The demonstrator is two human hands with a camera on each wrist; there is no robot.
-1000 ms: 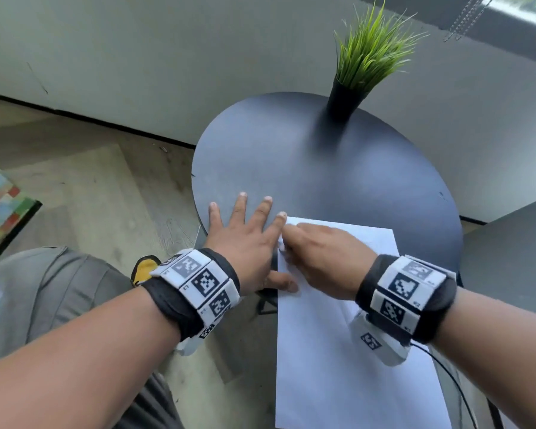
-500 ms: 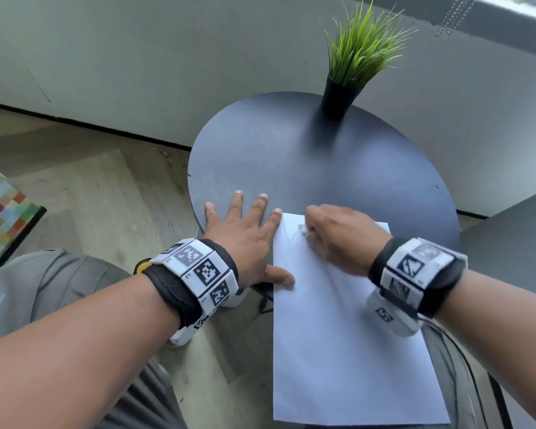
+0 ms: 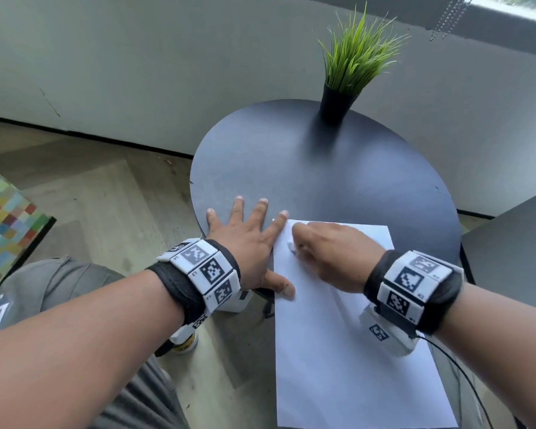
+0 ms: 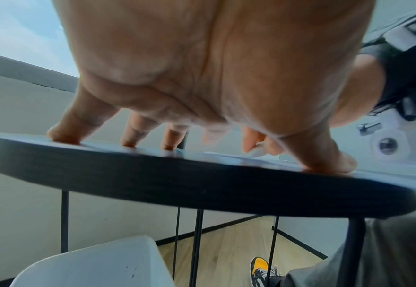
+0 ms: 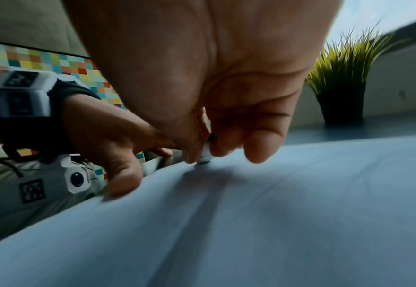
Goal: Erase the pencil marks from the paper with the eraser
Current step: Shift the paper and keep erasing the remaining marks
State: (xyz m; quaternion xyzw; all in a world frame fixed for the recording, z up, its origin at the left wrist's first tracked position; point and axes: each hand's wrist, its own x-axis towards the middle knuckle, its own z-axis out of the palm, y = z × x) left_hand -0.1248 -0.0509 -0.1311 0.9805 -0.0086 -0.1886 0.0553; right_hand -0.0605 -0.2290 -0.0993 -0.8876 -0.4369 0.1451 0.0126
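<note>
Paper (image 3: 347, 351) lies on tabletop (image 3: 307, 168), overhanging its near edge; R hand (image 3: 331, 252) grip pinches eraser (image 5: 205, 153) against top-left corner, L hand (image 3: 248, 243) flat, fingers spread, pinning paper's edge.

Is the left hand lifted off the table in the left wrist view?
No, the left hand has its fingertips and thumb pressed down on the round table.
</note>
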